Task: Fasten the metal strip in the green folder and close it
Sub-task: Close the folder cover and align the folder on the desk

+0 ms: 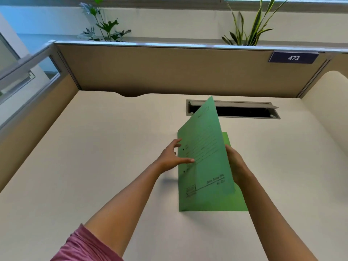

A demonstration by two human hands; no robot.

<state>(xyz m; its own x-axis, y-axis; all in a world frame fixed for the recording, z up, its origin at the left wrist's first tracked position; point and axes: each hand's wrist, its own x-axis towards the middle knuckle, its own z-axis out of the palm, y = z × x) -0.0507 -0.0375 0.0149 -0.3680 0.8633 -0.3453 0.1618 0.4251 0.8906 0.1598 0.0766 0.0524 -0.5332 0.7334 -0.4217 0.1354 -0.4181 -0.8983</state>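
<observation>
The green folder [205, 166] is seen right of centre in the frame, its back cover lying flat on the cream counter [94, 157] and its printed front cover raised at a steep angle, hinged along the left edge. Two punched holes are visible near that left edge. The metal strip cannot be made out; the inside of the folder is hidden by the raised cover.

The left hand [170, 157] is placed at the left edge of the front cover, its fingers [185, 161] spread open and laid flat against the printed face, with the thumb stretched across the cover. The right hand [235, 162] is held at the right edge of the raised cover, largely hidden behind it; whether its fingers are pinching the cover or only propping it cannot be told.

A pink sleeve [84, 245] is seen at the lower left of the frame. Behind the folder, a cable slot [244, 111] with its flap lifted is set into the counter. A beige partition [169, 68] closes off the back, a dark plate marked 473 [293, 57] is fixed at its upper right, and two plants [105, 25] stand beyond it.
</observation>
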